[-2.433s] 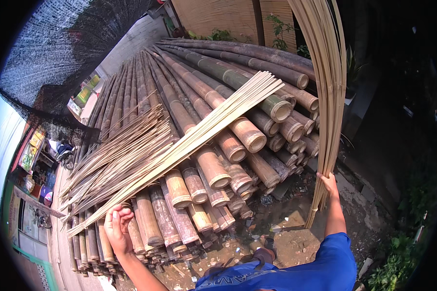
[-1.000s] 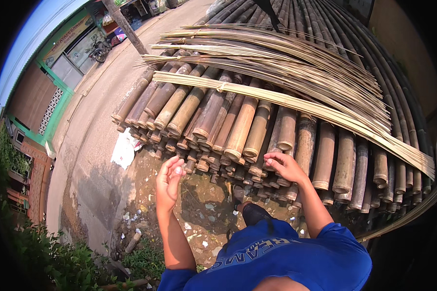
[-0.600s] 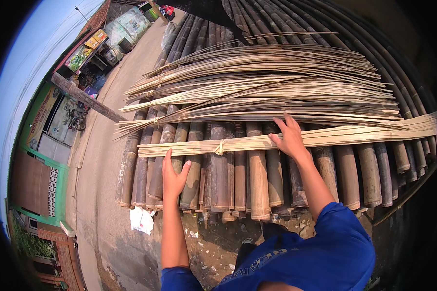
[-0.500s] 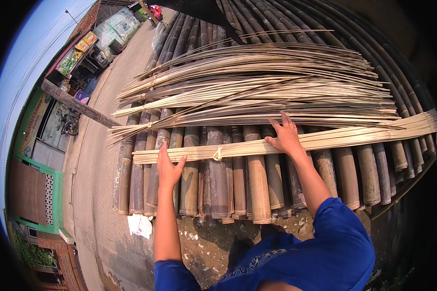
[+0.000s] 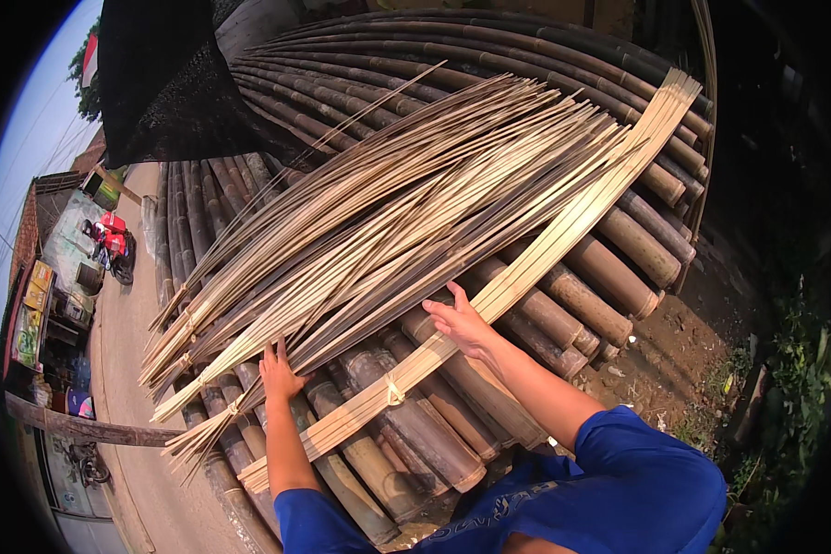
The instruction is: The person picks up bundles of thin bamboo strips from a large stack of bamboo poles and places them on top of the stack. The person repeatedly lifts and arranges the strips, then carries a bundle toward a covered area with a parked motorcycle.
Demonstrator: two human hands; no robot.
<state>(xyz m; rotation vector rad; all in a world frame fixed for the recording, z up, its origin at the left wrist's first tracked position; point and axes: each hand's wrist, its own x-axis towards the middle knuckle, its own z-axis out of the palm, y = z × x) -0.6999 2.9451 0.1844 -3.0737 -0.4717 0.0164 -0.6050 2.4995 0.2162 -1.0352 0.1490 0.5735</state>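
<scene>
A flat tied bundle of pale split-bamboo strips [image 5: 563,235] lies nearest me, slanting up to the right. A thin knotted strip [image 5: 394,391] binds it near its lower left part. My right hand [image 5: 463,325] rests against this bundle, fingers stretched and apart. Beside it, my left hand [image 5: 283,373] is open, its fingertips at the near edge of the neighbouring bundle of light and dark strips [image 5: 434,270]. Whether those fingertips press on the strips I cannot tell. Farther away lie more tied strip bundles [image 5: 342,198], side by side, with some loose strips crossing them.
Beneath everything is a layer of thick bamboo poles [image 5: 619,280], cut ends toward me. Black netting [image 5: 171,102] hangs at the upper left. A road [image 5: 125,323] with a red motorbike [image 5: 115,242] runs along the left. Green plants [image 5: 794,388] grow at the right.
My view has turned, so poles and bundles now slant up to the right. The left hand has shifted from the nearest bundle's left end toward the neighbouring bundle. My right hand stays by the nearest one.
</scene>
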